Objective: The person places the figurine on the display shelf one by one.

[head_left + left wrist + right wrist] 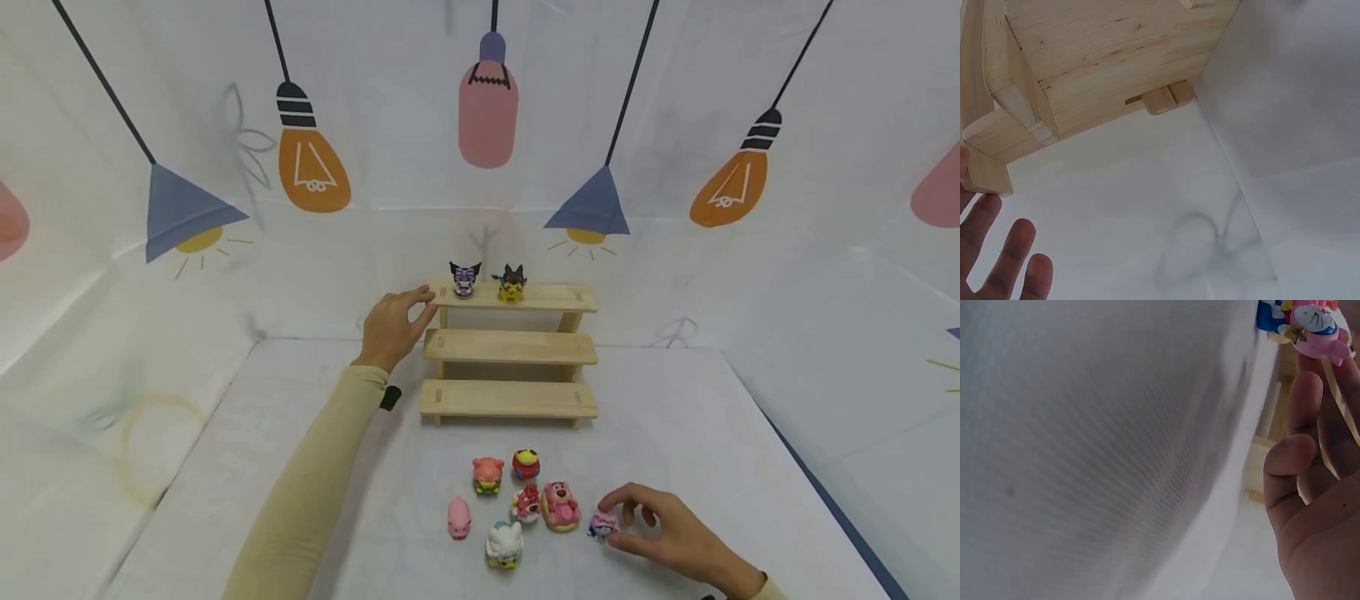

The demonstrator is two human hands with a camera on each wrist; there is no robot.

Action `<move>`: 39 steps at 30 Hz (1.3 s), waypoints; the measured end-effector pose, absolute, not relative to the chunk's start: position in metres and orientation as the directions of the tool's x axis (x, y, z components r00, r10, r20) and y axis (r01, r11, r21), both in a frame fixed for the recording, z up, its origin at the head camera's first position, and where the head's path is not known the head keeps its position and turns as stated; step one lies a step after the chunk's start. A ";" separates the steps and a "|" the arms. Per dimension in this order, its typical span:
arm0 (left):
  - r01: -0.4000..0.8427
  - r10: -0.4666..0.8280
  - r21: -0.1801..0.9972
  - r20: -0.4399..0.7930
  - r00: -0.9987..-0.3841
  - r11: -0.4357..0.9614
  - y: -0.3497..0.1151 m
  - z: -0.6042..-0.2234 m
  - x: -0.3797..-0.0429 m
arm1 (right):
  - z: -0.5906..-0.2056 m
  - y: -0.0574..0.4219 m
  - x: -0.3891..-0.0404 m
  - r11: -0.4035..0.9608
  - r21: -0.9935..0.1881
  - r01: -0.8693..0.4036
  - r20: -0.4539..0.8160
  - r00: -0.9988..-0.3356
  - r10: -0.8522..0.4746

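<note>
A three-tier wooden display stand point(510, 346) stands at the back of the table. My left hand point(396, 327) grips the left end of its top step, thumb and fingertips at the corner; in the left wrist view the other fingers point(1013, 256) reach out beside the wood. At the front right, my right hand point(667, 533) pinches a small pink, purple and blue figurine point(602, 526) between thumb and forefinger, low over the table. The right wrist view shows that figurine point(1316, 328) at the fingertips, partly cut off by the frame.
A purple-and-black figurine point(465, 281) and a yellow figurine with dark ears point(512, 284) stand on the top step. Before the stand sit several figurines, among them a pink pig point(459, 518), a pink bear point(561, 506) and a white one point(504, 545). A printed cloth point(405, 167) hangs behind.
</note>
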State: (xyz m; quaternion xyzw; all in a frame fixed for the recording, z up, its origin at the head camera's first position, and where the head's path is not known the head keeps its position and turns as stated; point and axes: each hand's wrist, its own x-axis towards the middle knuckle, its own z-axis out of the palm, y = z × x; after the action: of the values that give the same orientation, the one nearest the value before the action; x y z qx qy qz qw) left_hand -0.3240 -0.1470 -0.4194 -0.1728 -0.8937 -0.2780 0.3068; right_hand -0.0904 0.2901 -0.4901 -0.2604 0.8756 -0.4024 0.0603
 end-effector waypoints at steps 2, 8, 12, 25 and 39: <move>0.476 0.136 0.394 0.641 -0.755 0.786 -0.147 -0.420 -0.324 | -0.492 0.291 -0.090 0.525 -0.735 -0.429 0.127 -0.848 -0.514; 0.473 0.128 0.402 0.641 -0.757 0.784 -0.147 -0.420 -0.323 | -0.497 0.292 -0.091 0.532 -0.728 -0.432 0.129 -0.849 -0.512; 0.474 0.128 0.401 0.643 -0.755 0.784 -0.147 -0.421 -0.324 | -0.497 0.290 -0.092 0.553 -0.731 -0.399 0.086 -0.858 -0.506; 0.478 0.126 0.401 0.648 -0.751 0.782 -0.147 -0.422 -0.325 | -0.493 0.290 -0.095 0.578 -0.720 -0.384 0.056 -0.862 -0.503; 0.470 0.118 0.419 0.636 -0.763 0.777 -0.146 -0.422 -0.327 | -0.479 0.292 -0.116 0.584 -0.654 -0.481 0.224 -0.860 -0.458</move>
State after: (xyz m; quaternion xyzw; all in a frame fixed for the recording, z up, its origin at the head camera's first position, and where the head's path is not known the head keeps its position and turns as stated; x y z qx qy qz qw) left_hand -0.3268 -0.1464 -0.4222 -0.1647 -0.8927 -0.2905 0.3025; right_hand -0.1156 0.2925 -0.4790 -0.2637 0.8897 -0.3722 -0.0156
